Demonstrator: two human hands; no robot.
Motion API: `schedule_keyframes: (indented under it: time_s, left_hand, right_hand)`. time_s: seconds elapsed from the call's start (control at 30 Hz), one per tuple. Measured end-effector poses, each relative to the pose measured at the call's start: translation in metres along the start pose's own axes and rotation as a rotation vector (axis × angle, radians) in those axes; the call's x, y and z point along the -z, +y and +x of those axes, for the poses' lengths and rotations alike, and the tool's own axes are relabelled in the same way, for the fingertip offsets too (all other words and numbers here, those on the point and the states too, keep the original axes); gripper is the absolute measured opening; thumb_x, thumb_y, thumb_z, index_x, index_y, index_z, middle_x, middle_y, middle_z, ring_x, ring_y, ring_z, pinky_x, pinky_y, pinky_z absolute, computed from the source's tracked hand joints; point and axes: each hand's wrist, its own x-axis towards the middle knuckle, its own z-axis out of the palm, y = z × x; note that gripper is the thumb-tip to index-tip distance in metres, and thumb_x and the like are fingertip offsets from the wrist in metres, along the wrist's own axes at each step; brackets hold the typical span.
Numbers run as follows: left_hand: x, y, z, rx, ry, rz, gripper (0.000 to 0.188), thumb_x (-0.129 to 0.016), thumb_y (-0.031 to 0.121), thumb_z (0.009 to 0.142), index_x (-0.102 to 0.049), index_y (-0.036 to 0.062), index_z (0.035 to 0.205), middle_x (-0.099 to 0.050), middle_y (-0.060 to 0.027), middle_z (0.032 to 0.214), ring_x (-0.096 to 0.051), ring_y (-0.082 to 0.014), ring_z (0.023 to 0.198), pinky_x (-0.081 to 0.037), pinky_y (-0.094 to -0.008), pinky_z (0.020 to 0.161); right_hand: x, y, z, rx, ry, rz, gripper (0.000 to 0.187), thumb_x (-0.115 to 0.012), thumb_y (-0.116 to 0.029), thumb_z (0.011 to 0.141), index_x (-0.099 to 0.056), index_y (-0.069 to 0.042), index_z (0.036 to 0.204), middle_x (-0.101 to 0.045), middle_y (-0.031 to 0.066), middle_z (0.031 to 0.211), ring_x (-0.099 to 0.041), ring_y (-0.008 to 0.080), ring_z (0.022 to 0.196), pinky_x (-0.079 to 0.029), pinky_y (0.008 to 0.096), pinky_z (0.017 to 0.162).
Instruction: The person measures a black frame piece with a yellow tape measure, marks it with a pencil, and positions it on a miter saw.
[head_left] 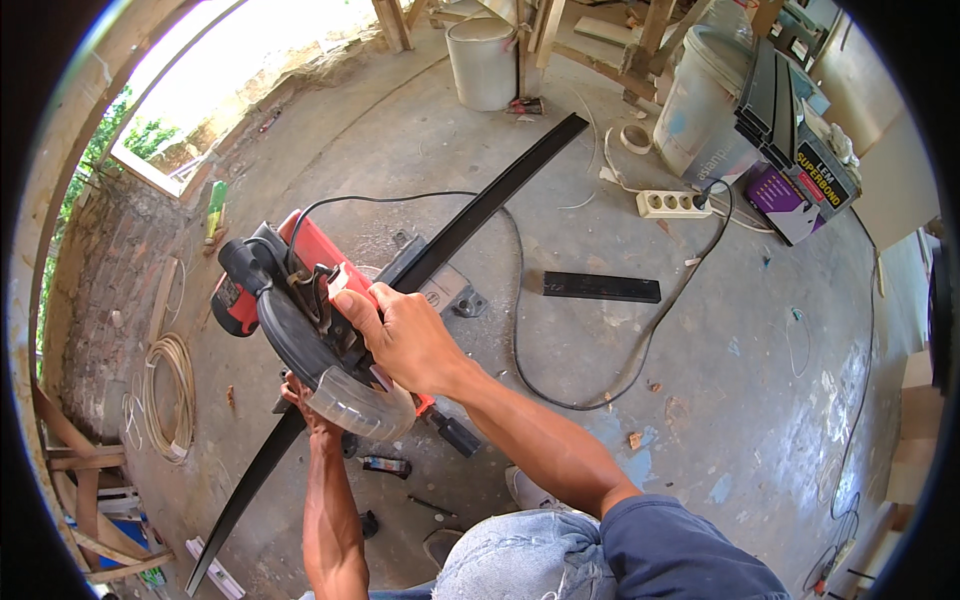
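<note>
1. While the person's knee in faded denim (pixel 530 560) fills the lower edge, the left hand (pixel 312 408) reaches up from below; its fingers curl closed over the long black strip (pixel 470 215) just under the saw's clear guard, probably to pin the strip flat so it cannot shift.
2. Above those fingers, the right hand (pixel 400 335) lies on top of the red and black chop saw (pixel 300 300), fingers wrapped tightly round the handle, thumb toward the red housing. That grip suits pressing the head down onto the work.
3. Under the right fingers the strip crosses the saw's base at a slant, one end running down past the left wrist toward the floor's near edge, the other running up and away to the right.
4. Just beyond the right knuckles, the saw's black cable (pixel 520 330) loops across the concrete floor (pixel 720 400), lying slack and away from the blade side.
5. Further right of the fingers, a short black offcut (pixel 602 287) lies flat by itself, well apart from the saw.
6. Farther still, the cable ends at a white power strip (pixel 672 203), near a pale bucket (pixel 700 100); a second white bucket (pixel 482 62) stands at the far edge.
</note>
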Motion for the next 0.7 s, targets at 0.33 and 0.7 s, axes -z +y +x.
schedule_keyframes:
  time_s: [0.33,0.7]
  left_hand:
    - [0.016,0.016,0.004,0.009,0.092,-0.089,0.032,-0.079,0.034,0.070,-0.073,0.0174,0.097,-0.061,-0.0057,0.125,-0.041,-0.0334,0.128,-0.025,-0.0639,0.105]
    - [0.010,0.006,-0.001,-0.070,0.185,0.053,0.028,-0.077,0.036,0.072,-0.074,0.0166,0.093,-0.066,-0.0057,0.120,-0.041,-0.0358,0.128,-0.023,-0.0629,0.108]
  right_hand:
    - [0.000,0.019,-0.008,0.046,0.029,0.027,0.070,-0.050,-0.060,0.104,-0.064,0.008,0.096,-0.060,0.0156,0.060,-0.064,0.0256,0.057,-0.050,0.0414,0.059]
    - [0.000,-0.016,0.010,-0.036,-0.043,-0.047,0.077,-0.044,-0.062,0.105,-0.063,0.012,0.100,-0.063,0.0260,0.068,-0.067,0.0420,0.065,-0.052,0.0477,0.066]
